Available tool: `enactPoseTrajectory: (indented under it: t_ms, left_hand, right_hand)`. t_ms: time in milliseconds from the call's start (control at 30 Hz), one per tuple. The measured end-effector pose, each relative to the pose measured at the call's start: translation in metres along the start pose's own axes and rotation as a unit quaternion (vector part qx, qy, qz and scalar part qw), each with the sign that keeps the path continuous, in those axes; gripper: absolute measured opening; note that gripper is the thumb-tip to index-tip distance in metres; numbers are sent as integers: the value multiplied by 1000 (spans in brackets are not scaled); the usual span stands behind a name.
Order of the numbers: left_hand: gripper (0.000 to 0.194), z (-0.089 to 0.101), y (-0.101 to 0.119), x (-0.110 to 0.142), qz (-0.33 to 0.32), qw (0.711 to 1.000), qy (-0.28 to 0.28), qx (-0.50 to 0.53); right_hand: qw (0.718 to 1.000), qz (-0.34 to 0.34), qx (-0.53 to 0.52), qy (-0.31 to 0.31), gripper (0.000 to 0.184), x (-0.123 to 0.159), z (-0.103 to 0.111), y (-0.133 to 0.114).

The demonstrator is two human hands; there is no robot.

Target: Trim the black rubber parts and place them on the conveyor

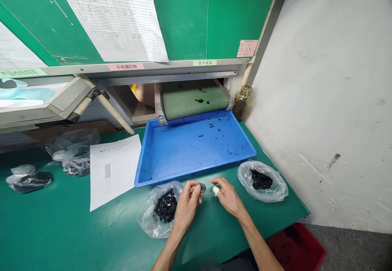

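Observation:
My left hand [187, 205] pinches a small round dark metal-rimmed part [202, 188] between its fingertips, just in front of the blue tray. My right hand [229, 197] sits close beside that part, fingers curled, with white tape wrapped on one finger [216, 190]. It holds nothing that I can see. Under my left wrist lies a clear plastic bag [150, 218] of small black pieces. Another clear bag of black pieces [261, 183] lies to the right of my right hand.
A blue plastic tray [183, 156] with scattered black bits stands on the green bench [61, 230], below a green mesh conveyor belt [194, 101]. A paper sheet [113, 171] and further plastic bags lie left. An amber bottle stands behind the tray; a white wall rises right.

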State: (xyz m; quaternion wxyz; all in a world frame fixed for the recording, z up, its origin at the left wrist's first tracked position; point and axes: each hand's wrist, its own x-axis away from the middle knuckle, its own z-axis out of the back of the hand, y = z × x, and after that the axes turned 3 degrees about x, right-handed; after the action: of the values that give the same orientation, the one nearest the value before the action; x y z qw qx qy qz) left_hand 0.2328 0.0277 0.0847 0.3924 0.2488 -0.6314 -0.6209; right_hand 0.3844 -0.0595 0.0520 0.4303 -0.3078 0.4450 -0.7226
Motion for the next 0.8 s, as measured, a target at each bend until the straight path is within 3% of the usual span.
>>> enactPoseTrajectory:
  t_ms: [133, 233, 367, 467, 633, 800]
  left_hand:
    - [25, -4, -7, -2, -16, 999, 8, -36]
    - [26, -14, -13, -3, -17, 999, -22, -39]
    - [29, -28, -21, -3, -5, 997, -64, -49]
    - [31, -33, -26, -1, 12, 995, -92, -43]
    - [32, -35, -32, 6, 45, 991, -115, -43]
    - [34, -39, -35, 11, 54, 989, -128, -47]
  right_hand:
    - [1000, -14, -8, -2, 24, 3, -3, -4]
    - [1000, -8, -12, -16, 22, 8, -4, -10]
    - [1000, -2, 7, 10, 30, 19, 5, -9]
    - [999, -5, 34, 42, 36, 31, 26, -1]
    - [986, -58, 87, 133, 35, 50, 80, 19]
    - [951, -58, 195, 234, 51, 61, 116, 33]
